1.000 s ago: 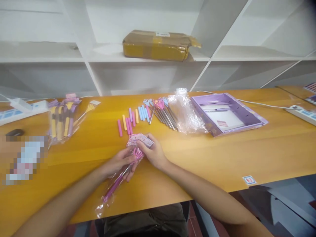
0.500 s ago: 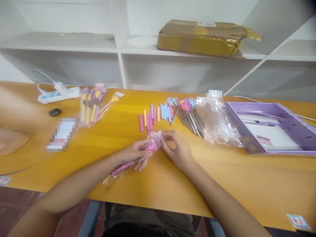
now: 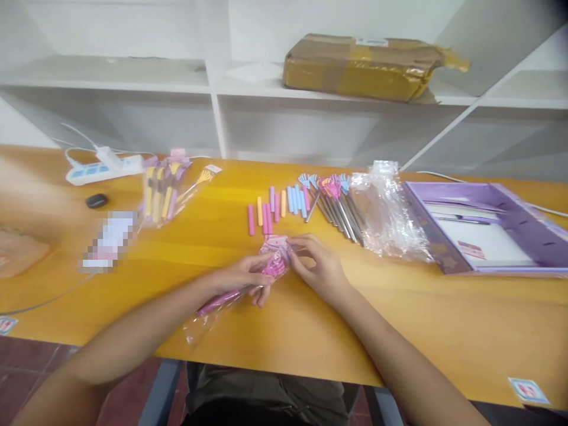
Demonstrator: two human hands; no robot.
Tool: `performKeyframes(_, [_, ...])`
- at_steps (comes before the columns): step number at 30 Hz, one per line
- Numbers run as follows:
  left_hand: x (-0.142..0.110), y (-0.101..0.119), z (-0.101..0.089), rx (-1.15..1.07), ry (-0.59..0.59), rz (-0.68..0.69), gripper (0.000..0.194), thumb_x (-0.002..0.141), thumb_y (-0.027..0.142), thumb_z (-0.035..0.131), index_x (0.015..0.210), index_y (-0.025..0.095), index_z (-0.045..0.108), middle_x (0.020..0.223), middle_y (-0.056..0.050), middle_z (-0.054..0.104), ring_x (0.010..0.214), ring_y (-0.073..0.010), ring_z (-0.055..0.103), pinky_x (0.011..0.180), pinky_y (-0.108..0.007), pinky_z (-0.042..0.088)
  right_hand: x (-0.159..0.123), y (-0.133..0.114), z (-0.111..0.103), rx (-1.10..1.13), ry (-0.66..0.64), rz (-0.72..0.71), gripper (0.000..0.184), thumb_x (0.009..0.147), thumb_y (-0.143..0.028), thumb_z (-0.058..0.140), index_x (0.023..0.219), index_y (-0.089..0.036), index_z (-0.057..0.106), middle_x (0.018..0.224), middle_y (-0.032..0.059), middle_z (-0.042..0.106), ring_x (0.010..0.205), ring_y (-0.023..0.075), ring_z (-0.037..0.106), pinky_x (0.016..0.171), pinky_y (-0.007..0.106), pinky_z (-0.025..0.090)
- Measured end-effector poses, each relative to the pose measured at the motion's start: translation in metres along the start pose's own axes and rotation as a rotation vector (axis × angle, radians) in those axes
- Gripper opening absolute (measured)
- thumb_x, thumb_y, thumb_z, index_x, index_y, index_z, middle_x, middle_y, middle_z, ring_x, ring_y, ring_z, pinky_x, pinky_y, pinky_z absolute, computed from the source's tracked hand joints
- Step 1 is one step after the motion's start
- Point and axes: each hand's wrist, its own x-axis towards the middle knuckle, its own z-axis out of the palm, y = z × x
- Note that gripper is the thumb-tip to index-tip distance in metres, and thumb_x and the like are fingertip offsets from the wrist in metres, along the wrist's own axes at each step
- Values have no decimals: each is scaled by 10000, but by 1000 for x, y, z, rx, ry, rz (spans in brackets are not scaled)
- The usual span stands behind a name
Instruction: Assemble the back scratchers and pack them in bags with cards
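A pink back scratcher (image 3: 218, 303) lies slantwise in a clear plastic bag (image 3: 191, 329), its claw end between my two hands. My left hand (image 3: 245, 277) is closed around it just below the claw. With thumb and fingers, my right hand (image 3: 314, 264) pinches the top end of the bag, beside a pink printed card (image 3: 276, 242). Beyond my hands lie loose coloured handle sleeves (image 3: 267, 219) in pink, yellow, purple and blue. Metal rods with claw heads (image 3: 341, 207) are heaped to their right.
Flat clear bags (image 3: 390, 219) are piled beside a purple box (image 3: 426, 236) holding papers and a pen. Bagged yellow and purple scratchers (image 3: 160, 192), a phone (image 3: 110, 239) and a power strip (image 3: 104, 170) lie left. A taped carton (image 3: 355, 70) sits on the shelf.
The claw end of the back scratcher and the bag have shifted slightly within my hands, and the bag's lower end hangs a little lower. Both hands keep their hold.
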Motion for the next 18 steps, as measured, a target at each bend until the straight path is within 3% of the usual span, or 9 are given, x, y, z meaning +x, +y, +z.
performKeyframes(6, [1, 0, 0, 17, 14, 26, 756, 988, 533, 754, 1552, 112, 477, 707, -26, 729, 547, -125, 607, 517, -223, 357, 0, -1, -1, 28, -7, -29, 338, 1032, -165, 662, 1358, -255, 671, 1228, 106, 683, 978, 173, 741, 788, 299, 705])
performKeyframes(10, [0, 2, 1, 47, 0, 17, 699, 998, 525, 740, 1523, 128, 504, 735, -21, 728, 561, -118, 578, 526, -230, 351, -2, 3, 0, 3, 24, -54, 304, 1051, -143, 611, 1326, -261, 664, 1189, 91, 689, 917, 152, 737, 762, 287, 702])
performKeyframes(13, [-1, 2, 0, 73, -32, 8, 653, 1003, 534, 726, 1481, 132, 533, 756, -30, 735, 582, -121, 583, 525, -230, 351, -3, 7, 3, -11, 19, -15, 271, 1054, -132, 578, 1280, -265, 649, 1145, 77, 704, 933, 163, 747, 750, 290, 698])
performKeyframes(18, [0, -2, -4, 58, -17, 7, 724, 1016, 501, 713, 1574, 134, 435, 747, -17, 733, 549, -110, 558, 514, -221, 335, -1, 13, -3, -4, 58, 91, 403, 1046, -203, 619, 1415, -270, 472, 1216, 99, 681, 928, 183, 741, 674, 308, 684])
